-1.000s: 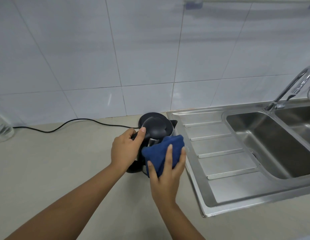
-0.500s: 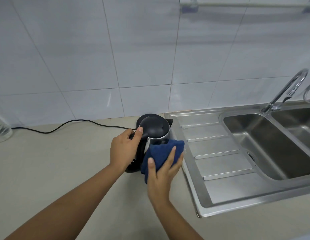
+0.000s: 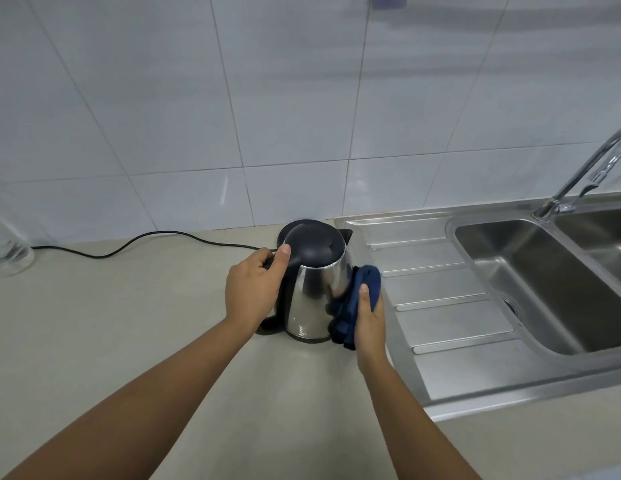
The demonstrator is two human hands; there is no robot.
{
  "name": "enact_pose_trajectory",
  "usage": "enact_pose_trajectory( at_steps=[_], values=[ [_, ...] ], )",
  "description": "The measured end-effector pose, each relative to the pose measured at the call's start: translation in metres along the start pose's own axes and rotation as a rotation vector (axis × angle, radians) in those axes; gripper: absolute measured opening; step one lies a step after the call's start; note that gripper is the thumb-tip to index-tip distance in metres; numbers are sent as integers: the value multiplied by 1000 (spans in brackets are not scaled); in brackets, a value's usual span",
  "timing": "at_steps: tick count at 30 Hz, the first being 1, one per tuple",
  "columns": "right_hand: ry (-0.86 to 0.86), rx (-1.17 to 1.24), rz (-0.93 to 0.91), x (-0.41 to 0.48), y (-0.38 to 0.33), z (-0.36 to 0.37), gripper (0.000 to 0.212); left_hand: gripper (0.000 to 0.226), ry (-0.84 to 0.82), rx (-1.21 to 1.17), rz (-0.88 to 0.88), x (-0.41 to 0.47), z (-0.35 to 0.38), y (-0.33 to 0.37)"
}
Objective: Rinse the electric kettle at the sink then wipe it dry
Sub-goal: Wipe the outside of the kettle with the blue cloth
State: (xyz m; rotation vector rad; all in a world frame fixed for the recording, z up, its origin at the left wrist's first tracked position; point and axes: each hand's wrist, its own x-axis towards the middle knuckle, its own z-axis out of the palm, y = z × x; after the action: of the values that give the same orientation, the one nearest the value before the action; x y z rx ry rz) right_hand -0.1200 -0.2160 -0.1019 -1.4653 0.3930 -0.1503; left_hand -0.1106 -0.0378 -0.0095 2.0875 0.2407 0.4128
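The kettle (image 3: 314,289) stands upright on the desk, close to the back edge and just beside the left rim of the sink (image 3: 402,344), lid shut, its steel belly facing us. The left hand (image 3: 255,289) is wrapped around the black handle, thumb riding up against the lid, and that looks like a bracing grip, there to stop the body turning or sliding under the rubbing. The right hand (image 3: 368,317) is clasped on a bunched blue cloth (image 3: 354,299), pressing it flat against the kettle's right flank, the side nearest the sink. So this reads as the drying stage, with the rinse apparently behind it. Setting it on the desk and not over the basin makes sense: a firm footing for a two-handed wipe. Behind the kettle, partly hidden by it, sits a dark round piece, likely its power base, with a black cord (image 3: 146,239) running left along the back edge.
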Motion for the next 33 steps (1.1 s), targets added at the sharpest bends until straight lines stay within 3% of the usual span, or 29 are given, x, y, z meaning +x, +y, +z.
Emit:
enact_pose_trajectory(
  at_steps=[4,8,10,14,17,19,24,28,33],
  values=[
    [200,-8,-59,-44,13,19,54,54,3,28,16,1,0,-2],
    [175,-73,-277,-73,13,34,64,59,5,33,28,0,0,-2],
    [178,-259,-503,-62,8,27,67,61,2,38,31,1,-1,-2],
    [109,-788,-1166,-37,26,15,58,66,-22,54,27,7,-2,-4],
    [-23,-1047,-1440,-35,46,3,52,64,-40,48,33,8,-2,-6],
    [-38,-1143,-1496,-33,41,2,50,63,-38,53,40,9,-2,-6],
    [19,-1304,-1420,-36,13,22,56,64,-56,69,49,17,2,-2],
    [-146,-1462,-1483,-38,25,5,67,65,-54,81,38,16,2,-4],
    [-49,-1321,-1426,-33,-9,7,58,59,-65,77,55,18,3,-4]
  ],
)
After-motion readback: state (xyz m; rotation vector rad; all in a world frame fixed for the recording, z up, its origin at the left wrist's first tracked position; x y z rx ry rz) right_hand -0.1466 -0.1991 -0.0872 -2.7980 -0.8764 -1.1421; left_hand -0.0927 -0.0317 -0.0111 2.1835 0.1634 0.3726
